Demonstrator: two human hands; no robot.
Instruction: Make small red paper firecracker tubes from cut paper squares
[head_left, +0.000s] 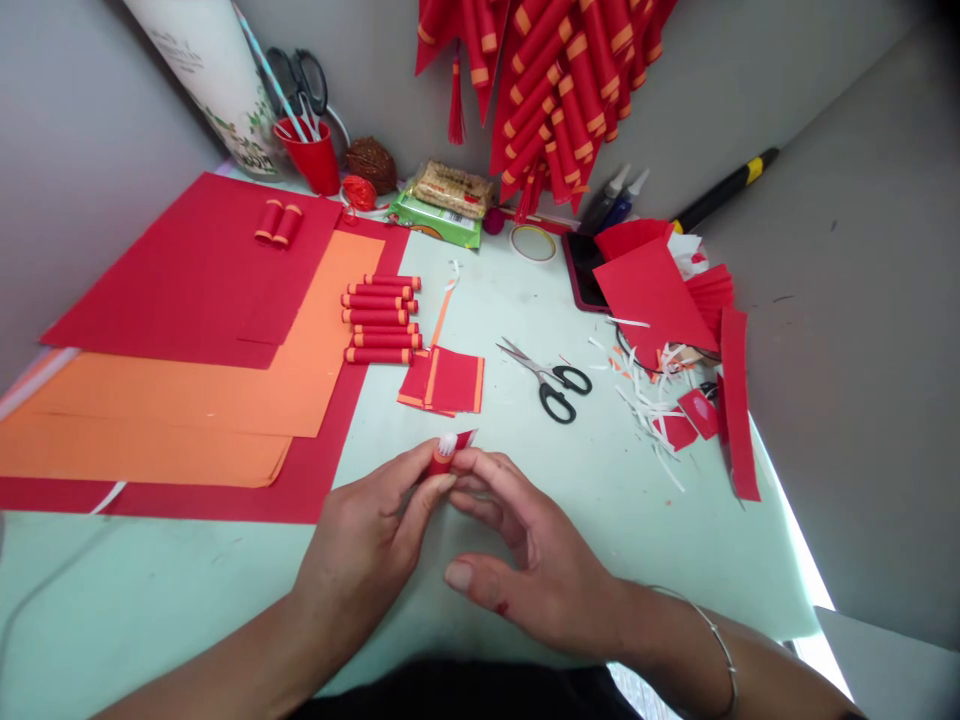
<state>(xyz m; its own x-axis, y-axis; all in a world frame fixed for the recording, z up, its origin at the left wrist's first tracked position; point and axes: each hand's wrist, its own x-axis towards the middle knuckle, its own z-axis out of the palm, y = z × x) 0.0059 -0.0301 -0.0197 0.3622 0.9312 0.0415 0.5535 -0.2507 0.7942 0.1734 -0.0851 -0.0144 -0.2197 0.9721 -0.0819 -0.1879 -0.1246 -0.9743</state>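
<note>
A small red paper roll (440,464) with an orange edge is pinched between the thumb and forefinger of my left hand (375,520). A white ribbed tip (447,444) pokes out of the roll's upper end, and a red paper flap sticks out to the right. My right hand (532,555) is curved beside it, forefinger tip at the roll, thumb held well apart and nothing gripped. Just beyond my hands lie red paper pieces (457,382) with orange strips. A row of several red paper rolls (381,317) with orange ends lies behind them, to the left.
Black-handled scissors (544,380) lie partly open on the right. Large red sheets (195,260) and orange sheets (187,390) cover the left side. White paper scraps (652,410) and red paper (656,290) pile up at right. Firecracker-like decorations (562,90) hang at the back.
</note>
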